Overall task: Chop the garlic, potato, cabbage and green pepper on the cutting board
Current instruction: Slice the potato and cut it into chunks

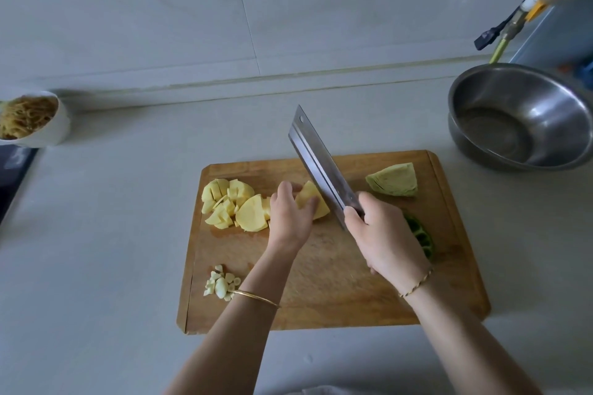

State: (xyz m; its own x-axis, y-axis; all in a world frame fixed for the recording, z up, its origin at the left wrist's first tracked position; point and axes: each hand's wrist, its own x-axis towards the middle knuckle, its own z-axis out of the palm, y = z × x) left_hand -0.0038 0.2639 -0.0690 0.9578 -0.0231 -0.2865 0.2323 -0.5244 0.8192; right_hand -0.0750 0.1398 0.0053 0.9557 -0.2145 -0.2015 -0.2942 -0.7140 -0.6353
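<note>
A wooden cutting board (337,292) lies on the grey counter. My left hand (290,215) presses down on a yellow potato piece (309,199) near the board's middle. My right hand (382,234) grips the handle of a cleaver (316,159), whose blade rests against the right side of that piece. A pile of cut potato chunks (231,204) lies to the left. Chopped garlic (221,282) sits at the board's near left. A pale cabbage wedge (394,183) lies at the far right, and a green pepper (420,237) is partly hidden behind my right hand.
Two stacked steel bowls (519,119) stand at the right behind the board. A white bowl of noodles (32,119) stands at the far left, next to a dark cooktop edge (12,183). A gas valve and hose (503,32) hang at the upper right.
</note>
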